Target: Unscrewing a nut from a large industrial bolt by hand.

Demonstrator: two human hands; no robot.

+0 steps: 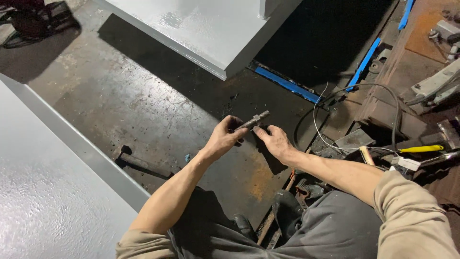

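- Threaded bolt [252, 121] — dull grey metal, darker along the thread; held between left hand [224, 139] and right hand [274, 142].
- Floor plate [143, 110] — dark grey-black steel, scuffed pale streaks, one rust-orange patch near the knees.
- Painted panels [201, 29] — glossy light grey, almost white, with a fine stippled sheen.
- Edge strips [287, 85] — bright blue.
- Screwdriver handle [421, 149] — yellow.
- Hammer [139, 162] — black head, dark brown shaft.
- Cable [395, 110] — black; thin wire [316, 120] beside it white.
- Sleeves [412, 220] — beige; trousers [330, 230] — mid grey.
- Bench surface [426, 29] — rust brown.
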